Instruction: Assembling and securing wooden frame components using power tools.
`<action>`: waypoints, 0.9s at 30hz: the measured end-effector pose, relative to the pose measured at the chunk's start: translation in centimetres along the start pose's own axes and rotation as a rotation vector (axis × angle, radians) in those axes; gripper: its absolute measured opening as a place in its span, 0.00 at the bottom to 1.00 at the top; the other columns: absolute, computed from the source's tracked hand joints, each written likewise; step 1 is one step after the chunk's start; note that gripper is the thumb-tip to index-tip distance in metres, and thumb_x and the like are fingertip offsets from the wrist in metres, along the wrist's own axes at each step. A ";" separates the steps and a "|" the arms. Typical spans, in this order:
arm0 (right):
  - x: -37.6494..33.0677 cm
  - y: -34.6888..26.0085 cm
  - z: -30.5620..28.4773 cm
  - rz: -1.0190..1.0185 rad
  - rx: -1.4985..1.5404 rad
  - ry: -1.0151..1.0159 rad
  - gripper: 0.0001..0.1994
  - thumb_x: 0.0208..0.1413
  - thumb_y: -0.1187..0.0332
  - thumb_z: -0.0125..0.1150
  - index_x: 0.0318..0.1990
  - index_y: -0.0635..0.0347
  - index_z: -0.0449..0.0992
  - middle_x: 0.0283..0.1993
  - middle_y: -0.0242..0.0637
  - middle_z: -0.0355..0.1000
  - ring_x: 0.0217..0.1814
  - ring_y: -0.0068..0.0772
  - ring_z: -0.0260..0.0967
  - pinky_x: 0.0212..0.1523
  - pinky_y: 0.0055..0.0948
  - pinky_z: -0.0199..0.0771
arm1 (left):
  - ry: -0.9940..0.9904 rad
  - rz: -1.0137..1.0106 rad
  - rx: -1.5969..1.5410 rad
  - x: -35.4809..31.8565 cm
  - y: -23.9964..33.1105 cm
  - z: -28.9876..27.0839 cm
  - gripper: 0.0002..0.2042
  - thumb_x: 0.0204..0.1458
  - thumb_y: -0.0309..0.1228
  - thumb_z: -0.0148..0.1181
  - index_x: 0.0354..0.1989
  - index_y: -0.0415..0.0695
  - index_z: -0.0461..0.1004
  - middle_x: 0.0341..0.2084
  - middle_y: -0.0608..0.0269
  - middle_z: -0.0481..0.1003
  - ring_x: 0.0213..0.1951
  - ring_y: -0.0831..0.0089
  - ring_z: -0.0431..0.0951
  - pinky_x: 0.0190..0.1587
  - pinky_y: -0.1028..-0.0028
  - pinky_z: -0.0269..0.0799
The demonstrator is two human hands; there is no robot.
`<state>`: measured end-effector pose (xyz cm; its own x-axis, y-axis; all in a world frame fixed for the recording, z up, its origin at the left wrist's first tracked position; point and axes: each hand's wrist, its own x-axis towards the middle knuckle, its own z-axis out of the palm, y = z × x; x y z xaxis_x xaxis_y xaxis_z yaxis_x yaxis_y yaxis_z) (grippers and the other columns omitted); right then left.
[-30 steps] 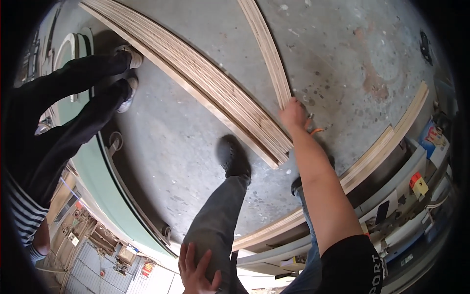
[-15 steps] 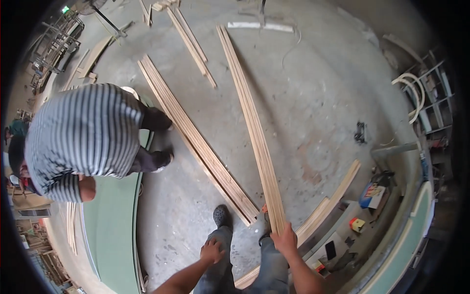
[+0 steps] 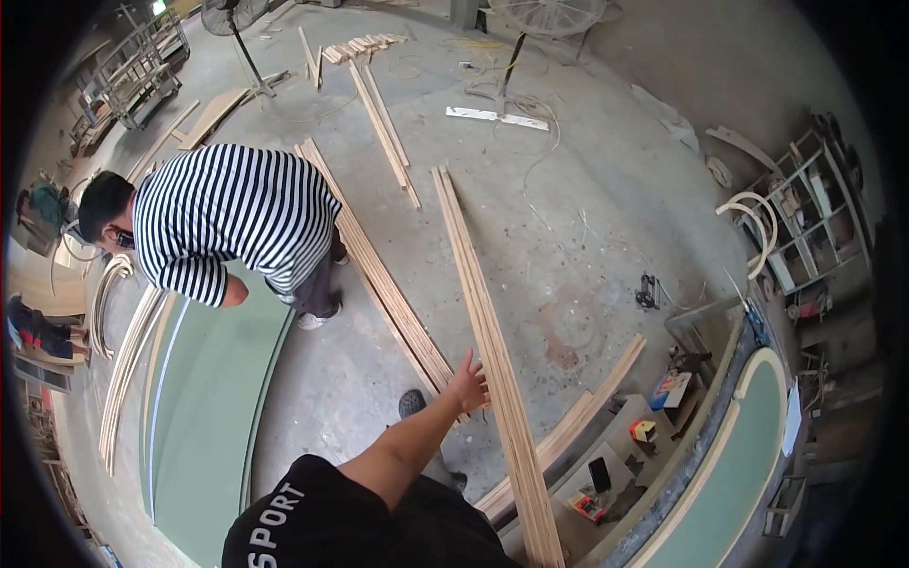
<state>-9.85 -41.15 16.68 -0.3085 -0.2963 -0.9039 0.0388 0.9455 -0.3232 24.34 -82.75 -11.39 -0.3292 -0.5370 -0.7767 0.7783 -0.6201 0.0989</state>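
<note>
A long bundle of pale wooden strips (image 3: pixel 494 364) slants from the floor ahead down past the lower edge, its near end large and close to me. My left hand (image 3: pixel 468 384) is at the bundle's left side, thumb raised and fingers apart, reaching toward the strips. Whether the fingertips touch the wood is hard to tell. My right hand is out of view. Left of this bundle, a second stack of wooden strips (image 3: pixel 383 289) lies on the concrete floor, its near end partly behind my left hand and forearm.
At left, a person in a striped shirt (image 3: pixel 232 213) bends over a green curved panel (image 3: pixel 204 407). Shorter strips (image 3: pixel 592 407) lie at right beside a phone (image 3: pixel 599 474) and a yellow-and-red tape measure (image 3: pixel 643 432). A standing fan (image 3: pixel 511 76) is far ahead.
My left hand has left my knee and reached right to the bundle. The bundle's near end has come up closer to me. My right hand, earlier gripping that end, has gone out of view.
</note>
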 end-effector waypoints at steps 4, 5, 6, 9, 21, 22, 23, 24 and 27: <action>-13.8 -5.8 0.8 -0.313 -1.027 0.084 0.17 0.65 0.58 0.49 0.48 0.63 0.72 0.43 0.54 0.75 0.44 0.54 0.73 0.44 0.41 0.72 | -0.251 -0.019 -0.070 -3.3 -6.1 1.2 0.30 0.55 0.63 0.52 0.46 0.45 0.72 0.35 0.56 0.77 0.40 0.56 0.79 0.47 0.53 0.75; -14.9 -4.8 0.4 -0.318 -1.017 0.136 0.16 0.64 0.57 0.47 0.48 0.61 0.71 0.43 0.54 0.74 0.44 0.55 0.72 0.44 0.41 0.71 | -0.143 0.024 0.052 -3.6 -7.9 1.2 0.31 0.55 0.62 0.53 0.49 0.45 0.72 0.39 0.55 0.77 0.40 0.58 0.79 0.46 0.54 0.76; -15.6 -3.5 -0.4 -0.325 -1.008 0.187 0.16 0.64 0.56 0.45 0.47 0.59 0.71 0.43 0.54 0.74 0.44 0.56 0.72 0.45 0.42 0.71 | -0.036 0.068 0.171 -3.9 -9.9 1.1 0.31 0.54 0.61 0.54 0.51 0.45 0.72 0.43 0.54 0.77 0.40 0.59 0.79 0.45 0.55 0.76; -16.4 2.6 -3.8 -0.304 -0.995 0.259 0.17 0.64 0.54 0.44 0.45 0.58 0.71 0.40 0.51 0.74 0.41 0.53 0.71 0.43 0.41 0.70 | -0.007 0.120 0.143 -5.3 -15.8 0.2 0.19 0.57 0.48 0.60 0.45 0.46 0.70 0.31 0.61 0.73 0.31 0.64 0.77 0.36 0.59 0.77; -4.6 40.0 -17.3 -0.770 -1.324 0.560 0.29 0.54 0.55 0.64 0.63 0.47 0.65 0.50 0.51 0.75 0.57 0.61 0.69 0.70 0.45 0.57 | 0.156 0.180 0.289 -15.6 -26.0 -3.2 0.15 0.52 0.39 0.69 0.32 0.38 0.76 0.24 0.59 0.76 0.27 0.67 0.77 0.30 0.62 0.73; -5.3 40.6 -17.7 -0.761 -1.348 0.540 0.29 0.54 0.54 0.64 0.63 0.47 0.65 0.50 0.51 0.75 0.57 0.61 0.69 0.69 0.45 0.57 | 0.113 0.179 0.322 -16.5 -25.8 -3.4 0.16 0.51 0.40 0.69 0.33 0.38 0.76 0.25 0.59 0.77 0.28 0.67 0.77 0.31 0.61 0.73; -5.5 40.6 -17.5 -0.764 -1.356 0.524 0.29 0.54 0.54 0.63 0.62 0.47 0.65 0.50 0.51 0.75 0.57 0.61 0.69 0.69 0.45 0.58 | 0.066 0.192 0.367 -17.3 -25.2 -3.1 0.17 0.51 0.41 0.70 0.34 0.38 0.75 0.27 0.58 0.77 0.28 0.68 0.77 0.31 0.61 0.73; -4.6 39.5 -17.1 -0.790 -1.370 0.501 0.29 0.54 0.54 0.63 0.62 0.48 0.65 0.49 0.51 0.75 0.56 0.60 0.69 0.68 0.45 0.58 | 0.078 0.218 0.353 -17.2 -24.7 -3.6 0.17 0.51 0.41 0.70 0.34 0.38 0.75 0.27 0.58 0.77 0.28 0.68 0.77 0.31 0.61 0.73; -3.2 38.5 -13.6 -0.820 -1.372 0.459 0.28 0.54 0.53 0.63 0.62 0.49 0.66 0.48 0.51 0.75 0.55 0.60 0.70 0.66 0.45 0.59 | 0.053 0.251 0.330 -19.5 -23.5 -4.2 0.16 0.53 0.40 0.67 0.38 0.39 0.73 0.29 0.58 0.76 0.29 0.67 0.77 0.32 0.60 0.73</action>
<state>-20.26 -1.99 10.96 -0.0686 -0.9151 -0.3974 -0.9972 0.0507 0.0556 14.68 -55.31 -1.22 -0.1162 -0.6700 -0.7332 0.6147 -0.6283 0.4768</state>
